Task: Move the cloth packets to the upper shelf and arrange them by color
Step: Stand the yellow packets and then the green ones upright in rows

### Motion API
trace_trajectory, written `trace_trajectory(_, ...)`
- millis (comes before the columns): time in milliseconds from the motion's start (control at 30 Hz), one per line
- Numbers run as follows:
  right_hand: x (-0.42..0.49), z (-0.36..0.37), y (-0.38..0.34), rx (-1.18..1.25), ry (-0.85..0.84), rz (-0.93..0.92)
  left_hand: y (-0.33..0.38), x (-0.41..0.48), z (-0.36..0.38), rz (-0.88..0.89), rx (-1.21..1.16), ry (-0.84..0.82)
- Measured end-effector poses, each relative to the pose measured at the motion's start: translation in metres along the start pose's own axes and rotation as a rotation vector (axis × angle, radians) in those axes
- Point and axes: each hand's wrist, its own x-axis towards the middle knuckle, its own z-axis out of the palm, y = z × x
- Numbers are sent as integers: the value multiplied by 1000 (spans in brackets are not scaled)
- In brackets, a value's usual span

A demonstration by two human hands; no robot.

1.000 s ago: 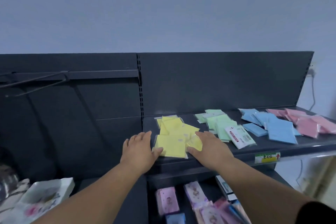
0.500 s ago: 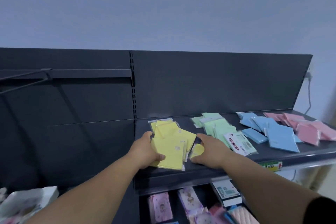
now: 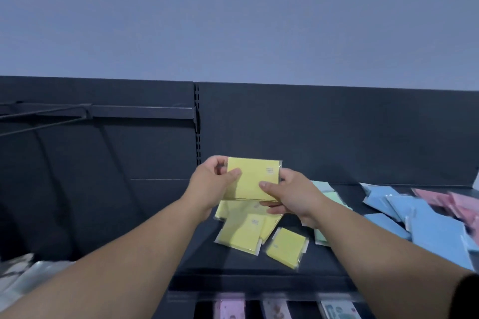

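— Item one?
— Yellow packet [image 3: 252, 180]: flat rectangular cloth in a clear glossy sleeve, small printed label at its upper right. Held upright above the upper shelf [image 3: 233, 269], clear of it. The left hand [image 3: 211, 185] gripped its left edge, thumb on the face and fingers [image 3: 220, 163] curled behind; the right hand [image 3: 290, 195] pinched its lower right corner, thumb in front.

— What lay beneath it?
— Loose yellow packets [image 3: 242, 234], overlapping and askew on the shelf (same film wrap, seams showing at the edges). One smaller yellow packet [image 3: 286, 247] lay just beside them, tilted, nearer the front lip.

— And further right?
— Green packets [image 3: 322, 190], pale mint, largely hidden behind the right forearm. Then blue packets [image 3: 425, 220], a heaped pile of flat squares, blurred. Pink packets [image 3: 451, 202] at the far right, touching the blue.

— The fixture?
— Dark matte metal, smooth back panel [image 3: 324, 134], a slotted upright [image 3: 197, 122] at the joint. The lower shelf [image 3: 285, 308] carried printed packs in pink and blue, details unclear.
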Motion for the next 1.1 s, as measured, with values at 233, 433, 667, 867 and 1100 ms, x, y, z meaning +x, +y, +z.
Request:
trace_trajectory(233, 23, -29, 25, -133, 224, -37, -45, 10, 0, -262, 754, 26)
trace_trajectory(433, 35, -31, 39, -200, 222, 15, -59, 26, 3, -411, 876, -107)
trace_trajectory(667, 48, -26, 29, -132, 277, 61, -49, 44, -17, -359, 634, -62)
trace_trajectory(867, 53, -19, 12, 50, 260, 21, -27, 64, -55, -223, 258, 136)
trace_trajectory(1100, 52, -7, 8, 290, 238, -7, -19, 73, -67, -239, -84, 97)
